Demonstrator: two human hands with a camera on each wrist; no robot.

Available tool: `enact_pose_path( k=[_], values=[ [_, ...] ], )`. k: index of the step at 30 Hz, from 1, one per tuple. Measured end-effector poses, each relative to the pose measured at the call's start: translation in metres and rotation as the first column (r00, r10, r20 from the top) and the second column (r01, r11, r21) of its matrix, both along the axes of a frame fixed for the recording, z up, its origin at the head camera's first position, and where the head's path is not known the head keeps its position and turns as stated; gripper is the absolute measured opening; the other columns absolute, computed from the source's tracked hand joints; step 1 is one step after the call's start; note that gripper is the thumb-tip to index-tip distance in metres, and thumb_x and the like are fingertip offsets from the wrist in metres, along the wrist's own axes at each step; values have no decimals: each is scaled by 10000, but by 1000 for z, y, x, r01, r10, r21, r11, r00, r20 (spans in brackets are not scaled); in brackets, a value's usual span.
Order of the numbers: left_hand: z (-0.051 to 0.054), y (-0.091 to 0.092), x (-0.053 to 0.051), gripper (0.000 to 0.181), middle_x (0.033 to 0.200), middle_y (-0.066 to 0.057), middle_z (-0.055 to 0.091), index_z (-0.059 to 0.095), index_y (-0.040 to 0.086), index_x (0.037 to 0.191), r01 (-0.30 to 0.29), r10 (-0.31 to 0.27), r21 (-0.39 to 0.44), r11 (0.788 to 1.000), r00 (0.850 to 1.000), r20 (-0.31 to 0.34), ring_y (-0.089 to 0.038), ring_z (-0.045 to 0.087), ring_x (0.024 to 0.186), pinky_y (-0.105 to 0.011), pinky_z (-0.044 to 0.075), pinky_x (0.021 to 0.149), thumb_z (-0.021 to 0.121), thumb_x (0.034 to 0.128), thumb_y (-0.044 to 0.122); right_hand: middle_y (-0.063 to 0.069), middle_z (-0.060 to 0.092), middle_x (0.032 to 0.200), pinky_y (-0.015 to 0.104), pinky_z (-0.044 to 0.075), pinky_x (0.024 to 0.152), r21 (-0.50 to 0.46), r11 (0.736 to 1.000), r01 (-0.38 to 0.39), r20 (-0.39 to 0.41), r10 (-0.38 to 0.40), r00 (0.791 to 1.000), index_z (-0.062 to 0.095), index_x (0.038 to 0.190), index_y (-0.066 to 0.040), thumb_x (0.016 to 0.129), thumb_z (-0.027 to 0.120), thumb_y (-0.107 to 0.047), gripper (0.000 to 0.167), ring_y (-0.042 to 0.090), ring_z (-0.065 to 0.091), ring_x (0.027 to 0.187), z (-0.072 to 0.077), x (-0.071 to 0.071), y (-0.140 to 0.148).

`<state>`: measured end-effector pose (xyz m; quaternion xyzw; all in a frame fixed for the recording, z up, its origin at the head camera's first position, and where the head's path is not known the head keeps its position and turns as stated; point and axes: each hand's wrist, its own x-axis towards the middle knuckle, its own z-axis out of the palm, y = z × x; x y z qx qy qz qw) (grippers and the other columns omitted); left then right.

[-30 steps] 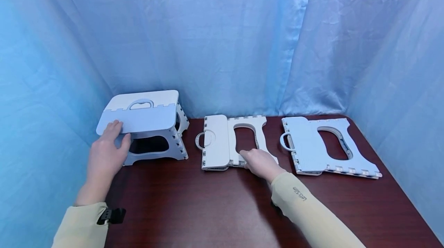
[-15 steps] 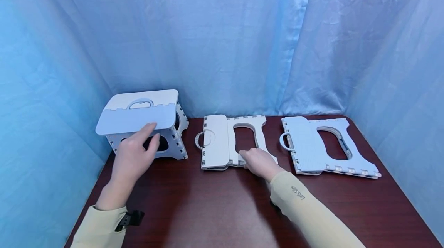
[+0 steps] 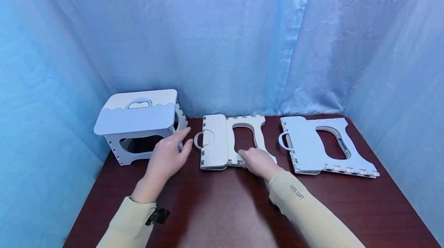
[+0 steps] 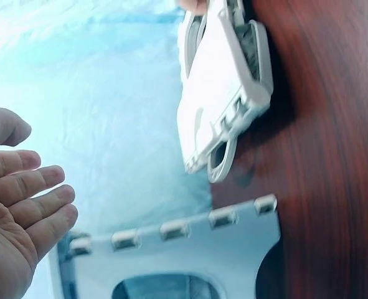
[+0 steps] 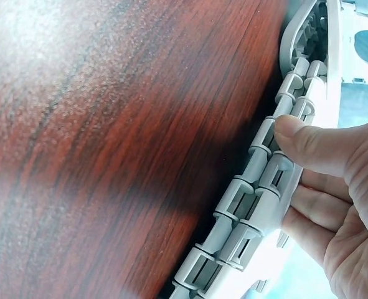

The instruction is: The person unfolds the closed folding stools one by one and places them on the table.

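Note:
A white folding step stool (image 3: 216, 145) lies folded flat in the middle of the table, its loop handle toward the left. My right hand (image 3: 258, 162) holds this stool's near leg edge; in the right wrist view the thumb (image 5: 308, 142) presses the hinged edge, with the other fingers over the leg panel. Between that stool and an unfolded stool (image 3: 137, 120) on the left, my left hand (image 3: 167, 160) hovers with fingers extended and nothing in it. The left wrist view shows the left palm (image 4: 9, 249) apart from both stools.
A third stool (image 3: 306, 145), also folded flat, lies on the right with its handle facing left. The dark red wooden table (image 3: 215, 209) is bordered by light blue curtains (image 3: 194, 39) at the back and sides.
My left hand has moved right, from the unfolded stool's front edge toward the middle folded stool. My right hand stays on the middle stool's near edge. The stools have not visibly moved.

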<state>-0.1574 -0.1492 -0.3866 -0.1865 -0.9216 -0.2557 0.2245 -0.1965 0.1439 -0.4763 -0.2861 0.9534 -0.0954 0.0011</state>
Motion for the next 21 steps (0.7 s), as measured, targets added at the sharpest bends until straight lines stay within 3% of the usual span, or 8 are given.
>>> enact_pose_path(
  k=[2, 4, 5, 8, 12, 14, 17, 21],
  values=[
    [-4, 7, -3, 374, 1272, -179, 698, 669, 22, 1329, -13, 12, 18, 1000, 999, 47, -309, 736, 909, -475, 598, 822, 672, 976, 147, 16, 541, 634, 392, 483, 580, 4, 1000, 7, 10, -7, 1000, 522, 788, -133, 820, 740, 4, 260, 246, 590, 605, 1, 0, 0],
    [-7, 14, -6, 378, 1225, -183, 719, 670, 33, 1336, -35, 31, 46, 998, 995, 100, -317, 732, 896, -474, 594, 821, 666, 978, 154, 12, 535, 634, 387, 480, 583, 5, 1000, 12, 21, -12, 1000, 523, 788, -134, 822, 731, 11, 257, 240, 582, 603, 1, 0, -1],
    [-8, 17, -7, 377, 1139, -181, 747, 669, 39, 1340, -45, 36, 65, 997, 991, 130, -316, 719, 828, -470, 588, 786, 655, 984, 161, 12, 533, 634, 386, 479, 585, 6, 1000, 14, 25, -14, 1000, 522, 788, -134, 823, 728, 14, 256, 240, 580, 603, 1, -1, -1],
    [-13, 24, -12, 381, 1080, -159, 764, 666, 52, 1352, -80, 42, 162, 984, 972, 230, -297, 726, 861, -466, 582, 800, 634, 991, 173, 13, 535, 636, 388, 483, 590, 14, 1000, 19, 30, -20, 999, 524, 792, -133, 824, 728, 16, 254, 244, 586, 609, 1, -1, -1],
    [-21, 32, -22, 378, 1084, -103, 776, 671, 69, 1351, -164, 48, 309, 937, 935, 352, -245, 732, 1002, -463, 560, 914, 597, 1001, 192, 18, 547, 643, 398, 493, 598, 21, 1000, 21, 31, -22, 999, 526, 796, -133, 820, 742, 5, 257, 254, 599, 620, 1, -2, -2],
    [-25, 35, -26, 373, 1022, -78, 788, 680, 78, 1340, -214, 59, 359, 909, 917, 395, -226, 736, 971, -433, 552, 896, 574, 1004, 200, 20, 551, 647, 404, 495, 603, 19, 1000, 21, 33, -22, 999, 524, 795, -135, 815, 750, -1, 263, 259, 602, 626, 1, -2, -1],
    [-31, 39, -33, 369, 947, -61, 792, 701, 86, 1313, -285, 86, 404, 869, 892, 444, -219, 721, 888, -387, 515, 808, 550, 999, 208, 20, 554, 651, 410, 497, 608, 15, 1000, 22, 37, -23, 999, 527, 796, -136, 812, 755, -3, 264, 261, 602, 631, 0, -2, -2],
    [-42, 42, -43, 376, 1079, -89, 769, 708, 101, 1307, -363, 111, 424, 830, 852, 512, -240, 690, 974, -381, 515, 841, 559, 989, 235, 16, 556, 651, 410, 495, 606, 12, 1000, 24, 40, -24, 999, 538, 803, -134, 814, 758, -8, 254, 257, 597, 625, 0, -2, -2]
  ],
)
